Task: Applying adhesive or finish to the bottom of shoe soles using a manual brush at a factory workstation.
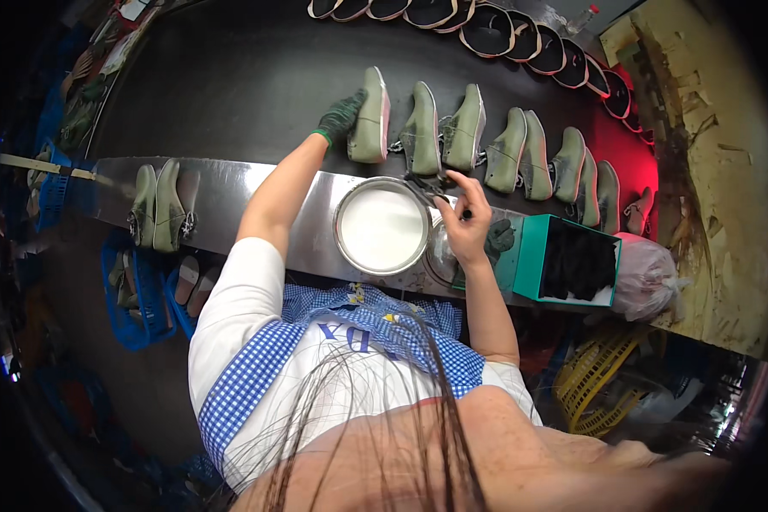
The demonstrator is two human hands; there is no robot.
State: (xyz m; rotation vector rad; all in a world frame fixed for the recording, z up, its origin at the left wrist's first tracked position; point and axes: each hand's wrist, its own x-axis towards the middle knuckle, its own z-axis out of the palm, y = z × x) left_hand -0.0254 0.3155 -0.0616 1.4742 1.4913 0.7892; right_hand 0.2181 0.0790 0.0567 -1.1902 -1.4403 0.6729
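Note:
My left hand (341, 119), in a dark green glove, grips the side of an olive-green shoe (369, 128) standing on the dark work surface. My bare right hand (469, 218) is closed, thumb and fingers pinched on a small black object (427, 186) whose kind I cannot make out. That hand is over the right rim of a round tub of white liquid (382, 227). Just beyond it stand two more olive shoes (421, 128) with dark laces.
More olive shoes (533, 158) line the surface to the right, and one pair (156, 205) stands at left. Dark shoe parts (488, 32) run along the back. Near right are a teal box of black material (576, 260) and a plastic bag (646, 275). Blue baskets (136, 299) sit lower left.

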